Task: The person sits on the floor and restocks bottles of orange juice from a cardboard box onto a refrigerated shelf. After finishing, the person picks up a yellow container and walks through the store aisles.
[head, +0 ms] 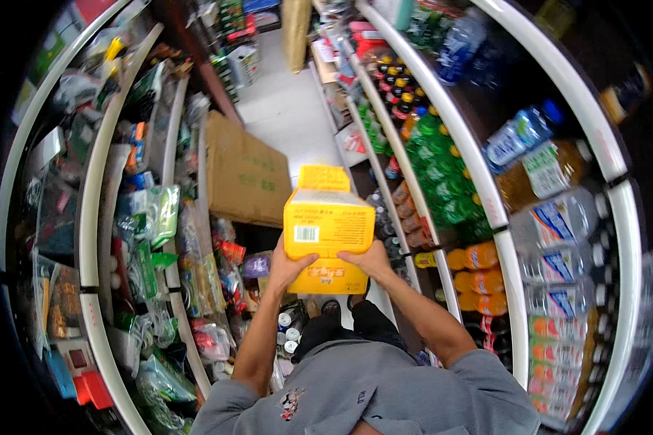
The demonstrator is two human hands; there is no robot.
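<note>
A yellow cardboard carton (329, 223) with printed text and a barcode is held out in front of my body. At its far end a yellow flap (324, 178) stands out, and a pale strip shows between flap and box. My left hand (294, 266) grips the near left corner, thumb on top. On the near right corner my right hand (367, 258) does the same, its thumb pointing inward. Most fingers of both hands are hidden beneath or behind the carton. What is inside cannot be seen.
Shelves with white edges line both sides of a narrow aisle (277, 103). To the left hang packaged goods (163, 215); a brown cardboard box (247, 171) juts out ahead. At right stand green bottles (435, 168), orange drinks (479, 277) and large clear bottles (555, 266). Cans (288, 331) stand low by my legs.
</note>
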